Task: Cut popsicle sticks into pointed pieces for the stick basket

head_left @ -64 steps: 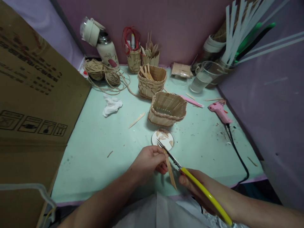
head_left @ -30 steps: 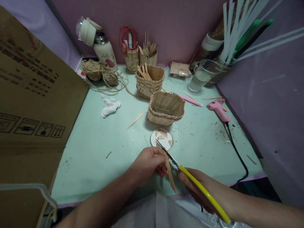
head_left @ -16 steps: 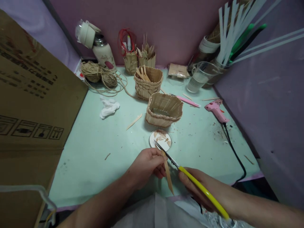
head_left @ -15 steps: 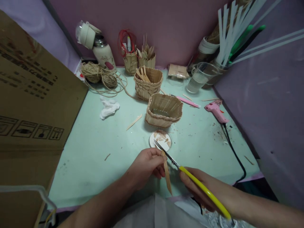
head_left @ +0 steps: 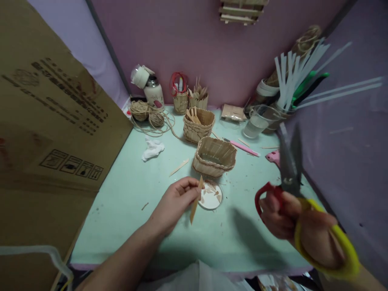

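Between the thumb and fingers of my left hand (head_left: 178,202) is a thin wooden strip (head_left: 195,205) with a pointed upper end. Just beside that hand lies a small round white dish (head_left: 211,202) with several wood scraps on it. My right hand (head_left: 291,222) is raised at the right, fingers through the red and yellow handles of a pair of scissors (head_left: 291,178). The blades point up, slightly parted and smeared by motion. Beyond the dish stands a wood-strip basket (head_left: 215,171) with nothing seen inside; behind it, a second basket (head_left: 197,132) holds several sticks.
A cardboard box (head_left: 60,141) walls off the left side. Twine balls (head_left: 141,111), a bottle (head_left: 154,93) and crumpled tissue (head_left: 152,149) lie at back left. A plastic cup (head_left: 254,128), white strips (head_left: 287,76) and a pink utility knife (head_left: 244,148) are at back right. The scissors partly hide a pink glue gun (head_left: 273,157).
My right hand has lifted the scissors away from the wooden strip, up and to the right. My left hand still holds the strip, now turned with its point upward. The view has tilted up.
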A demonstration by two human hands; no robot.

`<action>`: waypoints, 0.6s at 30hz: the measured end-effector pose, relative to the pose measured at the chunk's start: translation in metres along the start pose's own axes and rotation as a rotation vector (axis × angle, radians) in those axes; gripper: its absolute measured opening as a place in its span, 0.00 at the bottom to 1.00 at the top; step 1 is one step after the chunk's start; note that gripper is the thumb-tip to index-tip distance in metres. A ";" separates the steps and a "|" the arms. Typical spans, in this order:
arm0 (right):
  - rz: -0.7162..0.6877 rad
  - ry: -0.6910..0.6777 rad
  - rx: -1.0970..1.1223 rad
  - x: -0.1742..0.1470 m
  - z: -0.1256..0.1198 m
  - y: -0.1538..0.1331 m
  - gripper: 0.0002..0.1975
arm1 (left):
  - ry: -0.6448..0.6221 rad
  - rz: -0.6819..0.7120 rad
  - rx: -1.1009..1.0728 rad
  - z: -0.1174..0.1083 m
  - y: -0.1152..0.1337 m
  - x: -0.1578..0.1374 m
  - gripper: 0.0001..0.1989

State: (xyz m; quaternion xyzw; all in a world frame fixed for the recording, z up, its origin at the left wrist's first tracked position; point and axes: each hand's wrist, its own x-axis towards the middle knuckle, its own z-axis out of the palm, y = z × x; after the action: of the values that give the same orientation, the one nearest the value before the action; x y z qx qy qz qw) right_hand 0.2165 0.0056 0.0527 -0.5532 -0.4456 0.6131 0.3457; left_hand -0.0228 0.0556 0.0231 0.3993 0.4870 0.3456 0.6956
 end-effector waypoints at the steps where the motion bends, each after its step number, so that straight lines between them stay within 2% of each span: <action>1: -0.082 0.050 0.092 0.011 0.000 -0.009 0.38 | 0.059 0.060 0.053 -0.005 0.005 0.003 0.07; 4: -0.341 0.186 0.261 0.046 -0.002 -0.029 0.32 | 0.265 0.216 0.302 -0.026 0.017 0.017 0.09; 7: -0.490 0.268 0.376 0.076 -0.007 -0.030 0.29 | 0.422 0.330 0.634 -0.043 0.019 0.036 0.12; 9: -0.515 0.323 0.423 0.090 -0.010 -0.020 0.27 | 0.442 0.378 0.810 -0.050 0.015 0.048 0.13; 12: -0.484 0.375 0.432 0.101 -0.014 -0.001 0.23 | 0.405 0.394 0.963 -0.053 0.006 0.058 0.15; 15: -0.470 0.377 0.433 0.103 -0.015 0.012 0.21 | 0.385 0.429 0.979 -0.054 0.001 0.061 0.16; 18: -0.463 0.344 0.408 0.102 -0.011 0.016 0.21 | 0.450 0.471 0.886 -0.054 0.004 0.061 0.14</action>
State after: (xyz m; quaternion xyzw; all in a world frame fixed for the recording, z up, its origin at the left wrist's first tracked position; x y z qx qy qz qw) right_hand 0.2136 0.0956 0.0000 -0.4522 -0.3626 0.4928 0.6490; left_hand -0.0573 0.1221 -0.0086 0.6685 0.6200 0.3309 0.2434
